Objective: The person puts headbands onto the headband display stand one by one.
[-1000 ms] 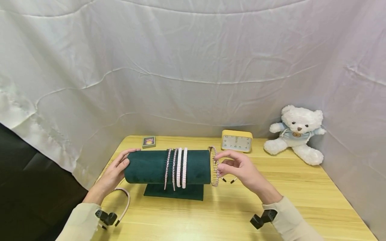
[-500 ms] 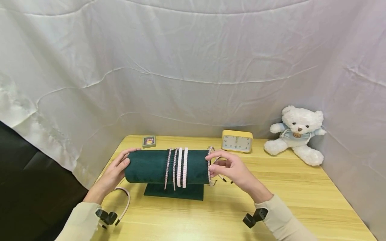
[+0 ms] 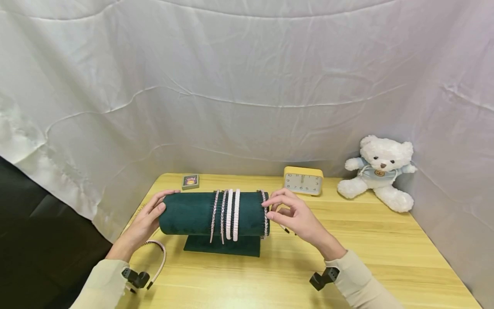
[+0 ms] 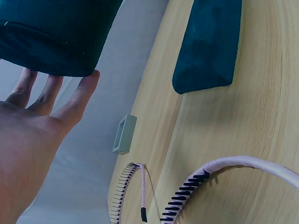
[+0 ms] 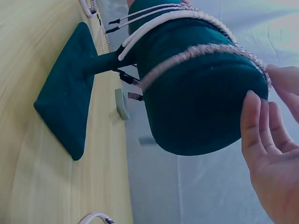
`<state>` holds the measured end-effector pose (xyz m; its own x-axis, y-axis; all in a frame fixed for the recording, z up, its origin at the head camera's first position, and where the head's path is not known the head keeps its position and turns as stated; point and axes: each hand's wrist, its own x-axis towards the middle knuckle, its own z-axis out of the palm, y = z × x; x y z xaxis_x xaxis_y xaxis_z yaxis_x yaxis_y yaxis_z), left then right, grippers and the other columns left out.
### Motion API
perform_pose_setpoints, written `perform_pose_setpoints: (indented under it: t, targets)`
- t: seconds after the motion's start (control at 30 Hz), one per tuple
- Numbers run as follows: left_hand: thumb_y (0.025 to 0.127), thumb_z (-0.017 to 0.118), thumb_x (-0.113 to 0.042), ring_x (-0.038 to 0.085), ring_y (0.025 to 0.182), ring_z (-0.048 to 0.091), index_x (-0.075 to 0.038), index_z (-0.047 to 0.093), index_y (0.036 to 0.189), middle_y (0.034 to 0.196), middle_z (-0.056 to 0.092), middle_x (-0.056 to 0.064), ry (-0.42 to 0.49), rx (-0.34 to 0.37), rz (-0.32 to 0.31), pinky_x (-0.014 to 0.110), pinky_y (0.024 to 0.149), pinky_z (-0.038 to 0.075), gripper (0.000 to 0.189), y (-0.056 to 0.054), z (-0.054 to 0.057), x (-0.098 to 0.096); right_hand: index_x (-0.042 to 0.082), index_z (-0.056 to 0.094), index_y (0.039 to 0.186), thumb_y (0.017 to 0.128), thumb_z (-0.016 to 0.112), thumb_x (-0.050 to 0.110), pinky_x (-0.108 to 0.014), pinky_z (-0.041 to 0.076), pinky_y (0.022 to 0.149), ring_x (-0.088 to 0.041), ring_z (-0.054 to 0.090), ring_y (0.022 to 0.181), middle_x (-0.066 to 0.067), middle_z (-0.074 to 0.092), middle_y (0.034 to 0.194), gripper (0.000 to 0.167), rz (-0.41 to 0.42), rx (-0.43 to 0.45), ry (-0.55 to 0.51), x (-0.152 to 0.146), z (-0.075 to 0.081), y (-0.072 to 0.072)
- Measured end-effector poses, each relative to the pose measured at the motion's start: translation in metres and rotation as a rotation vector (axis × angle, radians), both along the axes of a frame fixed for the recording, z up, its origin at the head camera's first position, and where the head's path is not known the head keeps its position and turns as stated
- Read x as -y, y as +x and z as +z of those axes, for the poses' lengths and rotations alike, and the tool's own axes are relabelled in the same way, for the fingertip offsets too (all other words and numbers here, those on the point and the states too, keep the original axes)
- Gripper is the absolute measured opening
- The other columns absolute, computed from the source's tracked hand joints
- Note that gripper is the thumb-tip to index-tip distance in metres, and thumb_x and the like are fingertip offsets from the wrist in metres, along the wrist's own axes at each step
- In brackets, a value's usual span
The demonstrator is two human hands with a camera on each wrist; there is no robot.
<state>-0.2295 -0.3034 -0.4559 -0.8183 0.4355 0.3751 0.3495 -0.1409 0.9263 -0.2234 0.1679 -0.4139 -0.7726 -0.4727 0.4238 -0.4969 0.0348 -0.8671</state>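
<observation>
A dark green velvet display roll (image 3: 189, 214) stands on a flat green base (image 3: 221, 248). Around its middle sit several pink and white headbands (image 3: 228, 214). A braided headband (image 3: 266, 225) circles the roll close to its right end. At that band my right hand (image 3: 289, 214) has bent fingers, with the index fingertip on the braid and the thumb against the roll's edge in the right wrist view. My left hand (image 3: 144, 221) braces the bare left end, thumb and fingers spread on its rim; in the left wrist view the other fingertips go out of sight behind the roll.
A loose pink headband (image 3: 164, 257) lies by the left forearm, and another headband (image 4: 124, 186) lies behind it. Past my right hand, black headband tips (image 3: 284, 229) show. At the back are a small framed box (image 3: 191, 182), a yellow clock (image 3: 303, 181) and a white teddy bear (image 3: 380, 171).
My right hand has moved left with the braided headband, which has gone from beside the roll's right end onto it. My left hand has stayed in place.
</observation>
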Motion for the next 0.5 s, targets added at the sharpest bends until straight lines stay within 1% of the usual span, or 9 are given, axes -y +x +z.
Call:
perform_pose_setpoints:
  t: [0.13, 0.27, 0.33, 0.4, 0.5]
  targets:
    - [0.121, 0.030, -0.009, 0.005, 0.144, 0.056, -0.006, 0.032, 0.169, 0.168, 0.048, -0.008, 0.002, 0.000, -0.004, 0.024, 0.109, 0.055, 0.048, 0.0000, -0.0002, 0.0002, 0.005, 0.076, 0.125, 0.102, 0.072, -0.003, -0.028, 0.059, 0.092, -0.018, 0.060, 0.117, -0.016, 0.055, 0.139, 0.025, -0.022, -0.069, -0.008, -0.0004, -0.0022, -0.0010]
    - [0.121, 0.029, -0.009, 0.006, 0.145, 0.056, -0.006, 0.032, 0.169, 0.169, 0.047, -0.007, 0.012, -0.002, -0.015, 0.024, 0.109, 0.055, 0.048, 0.0001, 0.0000, -0.0001, 0.008, 0.076, 0.127, 0.102, 0.072, -0.003, -0.026, 0.053, 0.109, -0.021, 0.059, 0.135, -0.017, 0.056, 0.148, 0.028, -0.035, -0.107, -0.009, 0.0000, -0.0036, -0.0021]
    - [0.121, 0.029, -0.009, 0.006, 0.145, 0.056, -0.006, 0.032, 0.169, 0.169, 0.047, -0.006, 0.017, -0.003, -0.018, 0.024, 0.109, 0.055, 0.048, 0.0001, 0.0002, -0.0004, 0.009, 0.075, 0.129, 0.102, 0.072, -0.003, -0.025, 0.049, 0.115, -0.024, 0.057, 0.141, -0.016, 0.056, 0.151, 0.030, -0.035, -0.111, -0.009, 0.0005, -0.0049, -0.0032]
    - [0.121, 0.029, -0.009, 0.006, 0.145, 0.056, -0.005, 0.032, 0.168, 0.169, 0.048, -0.006, 0.019, -0.001, -0.016, 0.024, 0.109, 0.055, 0.048, 0.0000, 0.0003, -0.0005, 0.010, 0.075, 0.130, 0.102, 0.072, -0.004, -0.024, 0.046, 0.118, -0.028, 0.055, 0.144, -0.015, 0.056, 0.153, 0.031, -0.027, -0.109, -0.013, 0.0010, -0.0067, -0.0046]
    - [0.121, 0.030, -0.010, 0.006, 0.145, 0.056, -0.004, 0.031, 0.168, 0.169, 0.047, -0.004, 0.019, 0.003, -0.015, 0.024, 0.109, 0.055, 0.048, -0.0002, 0.0004, -0.0005, 0.009, 0.074, 0.130, 0.102, 0.072, -0.005, -0.023, 0.045, 0.117, -0.033, 0.053, 0.146, -0.014, 0.056, 0.153, 0.032, -0.019, -0.108, -0.019, 0.0016, -0.0096, -0.0070]
